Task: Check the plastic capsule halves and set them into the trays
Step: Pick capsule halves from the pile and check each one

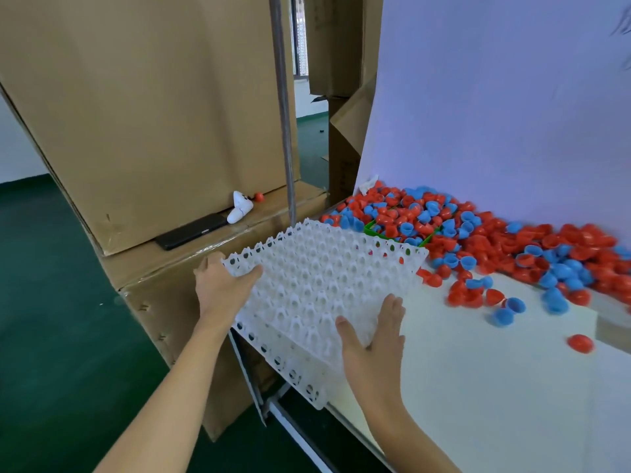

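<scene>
A white plastic tray [317, 281] full of moulded cups is held tilted above the left end of the white table [478, 387]. My left hand [223, 286] grips its far left corner, thumb over the top. My right hand [374, 336] holds the near edge, its fingers lying straight on the tray's top and the thumb spread to the left. A second white tray [290, 367] lies under it, overhanging the table edge. A big heap of red and blue capsule halves [478, 233] covers the back right of the table.
A green basket [370, 228] pokes out of the heap behind the tray. Large cardboard boxes [136, 114] stand on the left, with a black phone [191, 231] and a small white toy [240, 207] on a ledge. A grey pole [285, 114] rises behind the tray.
</scene>
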